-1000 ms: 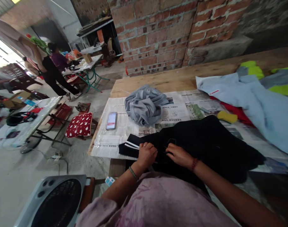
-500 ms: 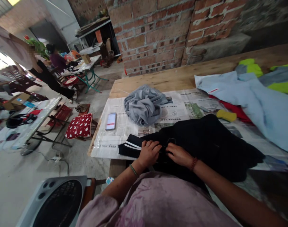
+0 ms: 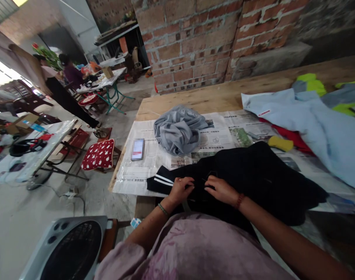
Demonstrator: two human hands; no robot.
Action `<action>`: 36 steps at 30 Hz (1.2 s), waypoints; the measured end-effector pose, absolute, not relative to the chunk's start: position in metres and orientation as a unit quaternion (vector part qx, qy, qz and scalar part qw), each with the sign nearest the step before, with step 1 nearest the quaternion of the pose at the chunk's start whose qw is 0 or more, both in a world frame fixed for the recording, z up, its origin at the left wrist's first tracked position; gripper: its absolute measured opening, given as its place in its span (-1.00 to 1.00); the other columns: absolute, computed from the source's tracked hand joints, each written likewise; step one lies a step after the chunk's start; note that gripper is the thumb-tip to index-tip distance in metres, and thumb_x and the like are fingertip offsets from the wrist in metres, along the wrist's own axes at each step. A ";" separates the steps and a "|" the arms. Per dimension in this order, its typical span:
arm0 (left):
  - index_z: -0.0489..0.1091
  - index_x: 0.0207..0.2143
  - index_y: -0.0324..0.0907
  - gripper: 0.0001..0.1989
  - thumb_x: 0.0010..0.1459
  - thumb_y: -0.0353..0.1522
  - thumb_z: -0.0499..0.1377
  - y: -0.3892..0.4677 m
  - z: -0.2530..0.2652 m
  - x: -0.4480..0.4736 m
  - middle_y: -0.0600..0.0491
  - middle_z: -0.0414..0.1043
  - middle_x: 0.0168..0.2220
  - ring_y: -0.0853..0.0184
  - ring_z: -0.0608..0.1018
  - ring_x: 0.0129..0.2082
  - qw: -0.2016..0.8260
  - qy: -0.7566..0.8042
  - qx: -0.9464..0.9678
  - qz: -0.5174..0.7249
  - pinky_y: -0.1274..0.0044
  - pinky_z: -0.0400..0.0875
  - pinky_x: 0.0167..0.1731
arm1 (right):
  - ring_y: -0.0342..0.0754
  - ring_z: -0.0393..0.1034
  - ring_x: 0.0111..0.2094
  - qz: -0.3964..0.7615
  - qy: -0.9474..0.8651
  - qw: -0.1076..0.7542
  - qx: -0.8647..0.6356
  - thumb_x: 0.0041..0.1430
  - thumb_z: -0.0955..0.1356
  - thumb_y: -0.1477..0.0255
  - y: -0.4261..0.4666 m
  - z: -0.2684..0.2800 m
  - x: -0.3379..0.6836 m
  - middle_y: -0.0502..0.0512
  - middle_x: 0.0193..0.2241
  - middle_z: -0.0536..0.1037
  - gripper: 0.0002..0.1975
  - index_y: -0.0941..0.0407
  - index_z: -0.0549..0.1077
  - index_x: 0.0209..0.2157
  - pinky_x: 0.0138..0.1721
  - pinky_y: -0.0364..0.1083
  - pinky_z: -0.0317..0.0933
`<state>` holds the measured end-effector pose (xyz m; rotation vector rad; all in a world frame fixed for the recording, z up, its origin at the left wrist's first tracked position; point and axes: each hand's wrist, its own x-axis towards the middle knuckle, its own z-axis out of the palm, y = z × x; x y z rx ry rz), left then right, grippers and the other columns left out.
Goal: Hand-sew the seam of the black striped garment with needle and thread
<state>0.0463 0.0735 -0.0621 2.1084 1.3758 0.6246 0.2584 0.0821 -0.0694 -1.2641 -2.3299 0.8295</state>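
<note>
A black garment (image 3: 250, 175) lies bunched in front of me, its striped end (image 3: 163, 178) with white bands to the left. My left hand (image 3: 179, 190) is closed at the near edge of the cloth, fingertips pinching the black fabric. To its right, my right hand (image 3: 222, 189) is also closed, thumb and fingers pressed together over the garment. A short thin line and a dark angular outline show by its fingertips; what it holds is too small to make out. A small gap of black cloth separates the hands.
Newspaper (image 3: 127, 181) covers the wooden table (image 3: 154, 103). Beyond the garment lie a grey cloth bundle (image 3: 179, 130), a phone (image 3: 137, 149), a yellow sponge (image 3: 280, 143) and a light blue garment (image 3: 317, 120). A polka-dot stool (image 3: 98, 155) stands left; people are farther back.
My left hand has drawn slightly left and its fingers have curled in, widening the gap between the hands. My right hand has barely moved. A standing person at the back has shifted.
</note>
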 end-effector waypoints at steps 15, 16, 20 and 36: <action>0.46 -0.25 -0.13 -0.80 0.03 -0.33 0.21 0.070 -0.062 0.049 0.08 0.54 -0.33 0.35 0.53 -0.31 0.231 0.484 0.816 0.213 0.50 0.29 -0.23 | -0.12 0.31 -0.39 0.288 -0.826 0.198 -0.442 0.08 0.27 0.45 0.080 -0.070 0.257 0.09 -0.40 0.39 -0.88 0.15 0.44 -0.42 -0.33 -0.13 0.20; 0.47 -0.26 -0.12 -0.82 0.03 -0.32 0.21 0.070 -0.062 0.050 0.08 0.54 -0.34 0.36 0.52 -0.32 0.228 0.482 0.819 0.210 0.50 0.28 -0.24 | -0.12 0.31 -0.40 0.287 -0.826 0.199 -0.443 0.08 0.27 0.45 0.080 -0.070 0.257 0.09 -0.40 0.39 -0.88 0.15 0.44 -0.42 -0.33 -0.13 0.20; 0.49 -0.33 -0.09 -0.86 0.03 -0.28 0.21 0.069 -0.060 0.052 0.09 0.53 -0.36 0.37 0.51 -0.33 0.212 0.483 0.823 0.212 0.49 0.25 -0.24 | -0.12 0.31 -0.40 0.288 -0.823 0.205 -0.443 0.08 0.27 0.45 0.079 -0.070 0.257 0.09 -0.41 0.39 -0.87 0.14 0.44 -0.42 -0.34 -0.13 0.20; 0.40 -0.22 -0.05 -0.80 0.16 -0.42 0.04 0.042 -0.070 0.043 0.04 0.45 -0.30 0.34 0.38 -0.24 0.042 0.414 0.894 0.165 0.39 0.13 -0.13 | -0.04 0.31 -0.27 0.263 -0.851 0.244 -0.383 0.17 0.19 0.41 0.061 -0.054 0.266 0.16 -0.33 0.41 -0.79 0.11 0.41 -0.24 -0.21 -0.04 0.26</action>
